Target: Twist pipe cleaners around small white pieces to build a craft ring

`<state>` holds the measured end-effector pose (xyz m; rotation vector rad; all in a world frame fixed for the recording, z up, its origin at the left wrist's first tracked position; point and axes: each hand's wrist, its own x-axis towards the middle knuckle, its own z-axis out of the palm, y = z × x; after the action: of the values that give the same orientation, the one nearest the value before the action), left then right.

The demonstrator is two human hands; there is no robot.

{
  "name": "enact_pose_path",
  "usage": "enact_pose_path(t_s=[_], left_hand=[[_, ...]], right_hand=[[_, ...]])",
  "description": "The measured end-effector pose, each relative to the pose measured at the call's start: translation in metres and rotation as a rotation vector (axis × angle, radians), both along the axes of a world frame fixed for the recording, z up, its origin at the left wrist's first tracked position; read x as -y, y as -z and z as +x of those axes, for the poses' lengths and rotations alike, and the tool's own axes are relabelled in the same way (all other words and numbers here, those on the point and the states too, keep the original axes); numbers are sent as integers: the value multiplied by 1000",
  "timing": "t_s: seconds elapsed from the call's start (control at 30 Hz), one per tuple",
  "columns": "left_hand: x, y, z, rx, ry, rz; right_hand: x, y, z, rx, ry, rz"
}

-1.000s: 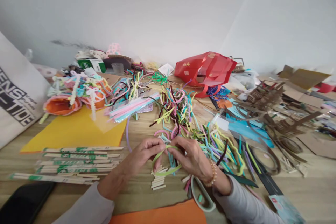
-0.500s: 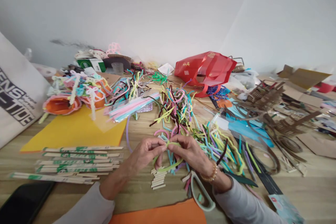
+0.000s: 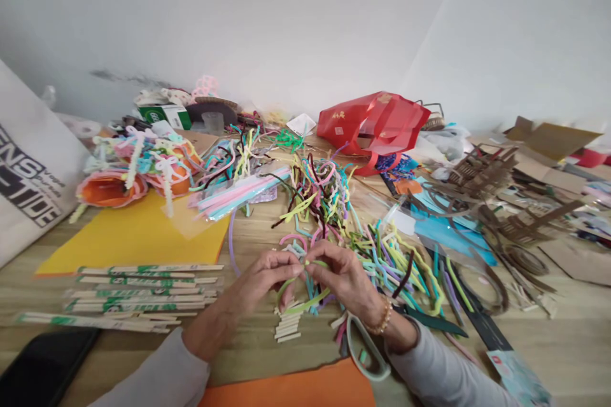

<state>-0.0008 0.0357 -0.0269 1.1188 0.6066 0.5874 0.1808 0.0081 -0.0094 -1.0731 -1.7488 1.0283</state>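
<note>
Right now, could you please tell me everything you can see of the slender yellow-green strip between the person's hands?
The slender yellow-green strip, apparently soft like a pipe cleaner, is bent into a rounded loop. Its upper part is pinched between the fingertips of the bare left hand and the bare right hand, which hide how its ends lie. The lower curve appears above or beside the short pale wooden-looking sticks; whether it touches them, I cannot tell.
</note>
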Motion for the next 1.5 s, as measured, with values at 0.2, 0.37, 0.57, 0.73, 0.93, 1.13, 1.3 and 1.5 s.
enact_pose_path(t_s=[0.2, 0.37, 0.57, 0.73, 0.93, 1.13, 1.3, 1.5], left_hand=[[0, 2, -1, 77, 28, -118], [3, -7, 0, -8, -93, 50], [12, -15, 6, -167, -171, 259], [16, -12, 7, -304, -217, 418], [16, -11, 7, -296, -228, 420], [11, -16, 4, -193, -139, 249], [3, -13, -2, -44, -23, 15], [1, -4, -1, 77, 39, -226]], right_hand=[[3, -9, 1, 161, -89, 362], [-1, -6, 5, 40, -28, 26], [-7, -2, 6, -72, -97, -291], [-7, -3, 4, -148, -110, -421], [-10, 1, 5, -292, -164, -537], [-12, 0, 10, -242, -239, -507], [-9, -10, 12, 19, -229, -133], [-5, -13, 9, 267, -154, 323]])
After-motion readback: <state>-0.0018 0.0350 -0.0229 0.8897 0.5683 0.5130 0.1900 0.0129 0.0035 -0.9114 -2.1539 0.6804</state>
